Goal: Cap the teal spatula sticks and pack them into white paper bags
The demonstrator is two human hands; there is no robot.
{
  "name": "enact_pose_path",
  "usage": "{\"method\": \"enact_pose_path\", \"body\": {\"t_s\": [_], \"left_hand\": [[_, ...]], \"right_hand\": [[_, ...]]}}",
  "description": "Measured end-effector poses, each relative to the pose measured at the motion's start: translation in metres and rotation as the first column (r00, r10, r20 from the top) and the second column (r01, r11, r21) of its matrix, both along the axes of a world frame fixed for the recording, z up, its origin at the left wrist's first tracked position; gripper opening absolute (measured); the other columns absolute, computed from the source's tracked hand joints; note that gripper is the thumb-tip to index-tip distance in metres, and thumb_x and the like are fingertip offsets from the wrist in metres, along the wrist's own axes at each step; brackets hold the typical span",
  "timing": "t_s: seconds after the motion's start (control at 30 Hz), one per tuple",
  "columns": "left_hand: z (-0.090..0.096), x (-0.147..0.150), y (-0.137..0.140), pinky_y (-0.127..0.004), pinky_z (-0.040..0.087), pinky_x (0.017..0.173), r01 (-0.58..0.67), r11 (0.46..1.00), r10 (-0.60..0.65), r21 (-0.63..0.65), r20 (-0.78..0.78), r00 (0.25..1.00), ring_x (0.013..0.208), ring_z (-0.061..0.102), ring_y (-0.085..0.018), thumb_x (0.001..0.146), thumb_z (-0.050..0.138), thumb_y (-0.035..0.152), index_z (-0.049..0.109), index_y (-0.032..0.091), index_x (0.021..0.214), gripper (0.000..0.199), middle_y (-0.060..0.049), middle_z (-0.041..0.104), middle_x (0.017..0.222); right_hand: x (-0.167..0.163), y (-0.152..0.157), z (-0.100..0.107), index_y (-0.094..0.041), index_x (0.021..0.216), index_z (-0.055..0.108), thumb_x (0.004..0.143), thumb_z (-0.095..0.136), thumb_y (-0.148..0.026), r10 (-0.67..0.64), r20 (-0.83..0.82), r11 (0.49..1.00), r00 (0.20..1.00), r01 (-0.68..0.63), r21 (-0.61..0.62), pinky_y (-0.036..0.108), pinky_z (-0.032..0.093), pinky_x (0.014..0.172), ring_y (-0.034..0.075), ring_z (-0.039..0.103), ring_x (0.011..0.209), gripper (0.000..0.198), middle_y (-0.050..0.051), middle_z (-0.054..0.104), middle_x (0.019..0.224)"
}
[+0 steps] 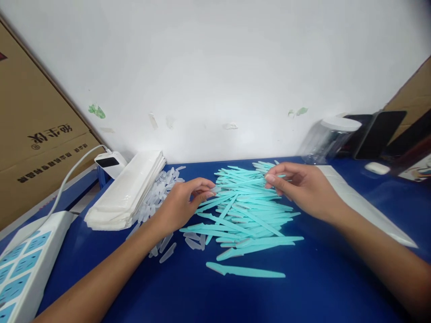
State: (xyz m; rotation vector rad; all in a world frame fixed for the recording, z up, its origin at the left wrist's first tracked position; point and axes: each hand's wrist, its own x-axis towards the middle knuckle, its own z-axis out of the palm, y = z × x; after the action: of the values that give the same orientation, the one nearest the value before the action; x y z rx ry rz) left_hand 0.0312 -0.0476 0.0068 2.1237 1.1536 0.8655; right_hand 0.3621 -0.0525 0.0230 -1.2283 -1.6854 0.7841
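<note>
A pile of turquoise eyebrow razors [252,215] lies in the middle of the blue table. Above its left edge, my left hand [183,202] pinches a small translucent blade cover [216,189] between thumb and fingertips. My right hand [299,186] is closed at the pile's upper right, thumb and fingers pinching the handle of a turquoise razor [247,183]. That razor's head points left, towards the cover. Many loose translucent covers [156,193] are heaped behind my left hand, partly hidden by it. One razor [249,271] lies apart at the front.
White plastic sleeves [124,193] are stacked at the left, with another white sleeve [363,202] under my right forearm. A power strip [40,264] and a white charging device [109,162] stand left. A clear lidded jar [330,137] and a white case [377,168] are at right.
</note>
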Motion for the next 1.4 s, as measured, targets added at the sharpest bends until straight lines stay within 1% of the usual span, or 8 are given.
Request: {"method": "enact_pose_path", "body": {"t_s": [0.4,0.57,0.77,0.9,1.03,1.17,1.27,1.4], "left_hand": [[0.001,0.008,-0.008,-0.028,0.055,0.07,-0.032,0.996,0.029,0.088,0.038,0.999,0.08,0.074,-0.016,0.103,0.078,0.037,0.086,0.028,0.103,0.012,0.002,0.086,0.098],[0.002,0.016,-0.016,-0.029,0.06,0.07,-0.121,0.992,0.126,-0.037,0.222,0.967,0.078,0.08,-0.019,0.098,0.082,0.038,0.086,0.025,0.103,0.014,-0.001,0.086,0.088],[0.003,0.025,-0.021,-0.027,0.06,0.063,-0.141,0.984,0.17,-0.107,0.347,0.923,0.067,0.079,-0.019,0.097,0.081,0.034,0.085,0.022,0.099,0.013,-0.001,0.082,0.07],[0.001,0.024,-0.02,-0.027,0.058,0.058,-0.16,0.983,0.181,-0.087,0.336,0.924,0.061,0.077,-0.019,0.098,0.079,0.036,0.083,0.021,0.099,0.015,0.0,0.08,0.068],[0.001,0.013,-0.012,-0.031,0.061,0.073,-0.181,0.972,0.162,0.152,0.133,0.978,0.082,0.082,-0.021,0.105,0.072,0.043,0.08,0.022,0.116,0.025,-0.003,0.087,0.093],[0.005,-0.012,0.007,-0.037,0.058,0.078,-0.205,0.859,0.34,0.47,-0.223,0.914,0.086,0.078,-0.025,0.109,0.061,0.043,0.078,0.023,0.118,0.028,-0.004,0.084,0.095],[0.006,-0.033,0.023,-0.043,0.058,0.082,-0.215,0.831,0.46,0.512,-0.417,0.784,0.1,0.076,-0.033,0.108,0.06,0.038,0.078,0.022,0.114,0.025,-0.009,0.084,0.103],[0.0,-0.052,0.038,-0.052,0.056,0.097,-0.209,0.861,0.464,0.463,-0.551,0.693,0.119,0.07,-0.042,0.107,0.055,0.037,0.077,0.016,0.123,0.035,-0.018,0.08,0.123]], "right_hand": [[-0.009,-0.005,-0.001,-0.022,0.085,0.082,0.083,0.088,-0.067,0.033,-0.003,0.999,0.999,-0.033,-0.034,0.026,0.046,0.049,0.014,0.062,0.055,0.046,0.006,0.08,0.074],[-0.016,-0.009,-0.002,-0.021,0.085,0.077,0.085,0.083,-0.071,0.061,-0.069,0.993,0.996,-0.068,-0.092,0.026,0.039,0.043,0.014,0.06,0.053,0.051,0.009,0.082,0.076],[-0.022,-0.01,-0.01,-0.023,0.085,0.072,0.089,0.081,-0.069,0.091,-0.137,0.983,0.986,-0.111,-0.148,0.024,0.035,0.042,0.019,0.065,0.058,0.047,0.001,0.063,0.05],[-0.026,-0.014,-0.011,-0.022,0.086,0.072,0.089,0.082,-0.067,0.139,-0.157,0.974,0.978,-0.164,-0.158,0.025,0.042,0.046,0.016,0.064,0.056,0.046,0.007,0.079,0.072],[-0.013,-0.007,-0.001,-0.021,0.086,0.073,0.087,0.083,-0.069,0.08,-0.097,0.988,0.992,-0.093,-0.127,0.025,0.044,0.046,0.014,0.061,0.055,0.049,0.01,0.084,0.083],[0.026,0.015,0.004,-0.02,0.089,0.074,0.082,0.083,-0.074,-0.135,0.01,0.99,0.991,0.135,-0.027,0.027,0.045,0.048,0.018,0.066,0.062,0.056,0.012,0.083,0.085],[0.058,0.031,0.002,-0.019,0.093,0.074,0.084,0.078,-0.076,-0.282,0.127,0.959,0.951,0.283,0.011,0.032,0.05,0.056,0.021,0.069,0.067,0.058,0.017,0.084,0.093],[0.08,0.041,-0.003,-0.018,0.09,0.075,0.09,0.079,-0.061,-0.264,0.262,0.962,0.928,0.272,0.006,0.04,0.054,0.071,0.027,0.075,0.076,0.043,0.017,0.083,0.089]]}}
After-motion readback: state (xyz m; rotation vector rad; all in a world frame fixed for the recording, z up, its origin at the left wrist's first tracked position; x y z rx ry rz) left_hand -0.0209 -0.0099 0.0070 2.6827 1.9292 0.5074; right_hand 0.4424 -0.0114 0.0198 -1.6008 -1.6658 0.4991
